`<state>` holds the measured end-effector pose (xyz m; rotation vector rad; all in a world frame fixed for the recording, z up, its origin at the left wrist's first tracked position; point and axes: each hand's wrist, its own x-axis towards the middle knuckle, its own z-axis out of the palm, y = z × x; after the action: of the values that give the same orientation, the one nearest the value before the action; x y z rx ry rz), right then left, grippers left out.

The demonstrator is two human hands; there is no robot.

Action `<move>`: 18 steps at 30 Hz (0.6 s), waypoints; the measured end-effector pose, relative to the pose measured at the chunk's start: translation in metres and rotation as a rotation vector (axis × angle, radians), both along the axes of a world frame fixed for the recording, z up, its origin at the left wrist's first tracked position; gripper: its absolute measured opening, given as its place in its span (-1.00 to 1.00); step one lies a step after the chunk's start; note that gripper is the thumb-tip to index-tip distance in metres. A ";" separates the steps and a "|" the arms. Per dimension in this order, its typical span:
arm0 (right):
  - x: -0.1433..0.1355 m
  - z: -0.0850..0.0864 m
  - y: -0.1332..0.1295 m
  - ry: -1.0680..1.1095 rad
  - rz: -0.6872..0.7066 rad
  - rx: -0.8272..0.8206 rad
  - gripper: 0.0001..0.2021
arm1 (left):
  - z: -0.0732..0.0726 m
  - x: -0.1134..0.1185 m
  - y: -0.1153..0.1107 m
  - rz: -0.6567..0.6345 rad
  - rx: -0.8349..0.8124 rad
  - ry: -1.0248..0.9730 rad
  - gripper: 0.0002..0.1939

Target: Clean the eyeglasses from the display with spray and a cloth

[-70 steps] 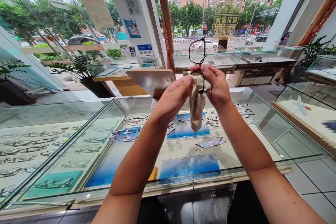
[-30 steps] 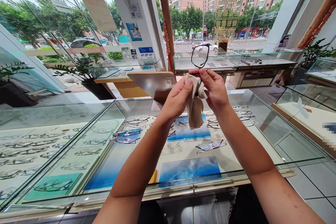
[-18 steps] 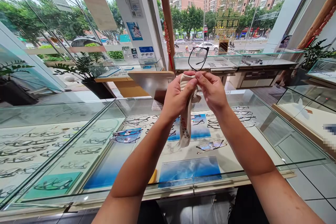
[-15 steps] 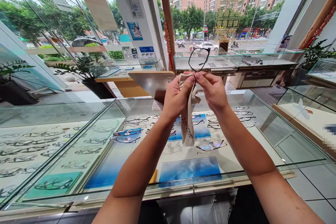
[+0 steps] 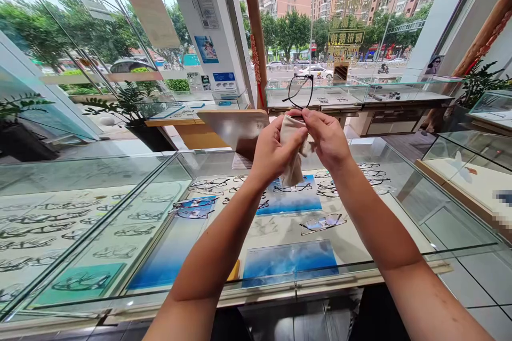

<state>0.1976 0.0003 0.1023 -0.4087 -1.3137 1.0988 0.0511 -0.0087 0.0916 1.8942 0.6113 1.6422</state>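
Observation:
My left hand (image 5: 276, 148) is closed on a beige cleaning cloth (image 5: 293, 170), pinched between thumb and fingers. The cloth's lower end hangs in folds below the hand. My right hand (image 5: 331, 141) grips a pair of dark-framed eyeglasses (image 5: 301, 91) between thumb and fingers. One lens stands up above the hands; the rest of the frame is hidden by fingers and cloth. Both hands meet in the air over the glass display counter. Below them, separate from the hands, a thin-rimmed pair of glasses (image 5: 323, 223) lies on the counter.
Several eyeglass frames (image 5: 208, 185) are laid out in the counter (image 5: 296, 281), along with blue cards (image 5: 290, 262). A brown-edged board (image 5: 234, 128) leans beyond it, left of the hands. More glass cases (image 5: 316, 97) line the window, and another (image 5: 468, 162) stands at right.
The cloth has been gathered up and hangs shorter. The eyeglasses have turned and dipped slightly, so an end piece now points left. Both hands have shifted slightly to the right.

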 end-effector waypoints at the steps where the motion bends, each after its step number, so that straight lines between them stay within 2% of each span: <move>1: -0.002 0.000 -0.001 -0.006 0.002 0.010 -0.63 | -0.001 0.001 0.001 0.082 0.043 0.007 -0.53; 2: -0.003 -0.001 -0.001 -0.012 -0.006 0.023 -0.63 | -0.002 0.002 0.001 0.146 0.075 0.008 -0.53; 4: -0.005 -0.001 -0.001 -0.024 -0.050 0.055 -0.61 | -0.003 0.001 0.004 0.194 0.101 -0.011 -0.51; 11: 0.004 0.000 0.003 -0.071 -0.197 0.185 -0.65 | 0.003 -0.009 0.015 -0.037 -0.011 0.025 -0.45; 15: 0.016 0.005 0.004 -0.140 -0.287 0.234 -0.62 | 0.009 -0.019 0.015 0.025 -0.030 0.002 -0.42; 18: 0.025 0.009 0.002 -0.225 -0.300 0.274 -0.62 | 0.012 -0.028 0.015 0.044 -0.075 -0.030 -0.40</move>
<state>0.2228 0.0026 0.1113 -0.5150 -1.5207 0.6252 0.0234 0.0063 0.1038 1.8112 0.6969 1.6490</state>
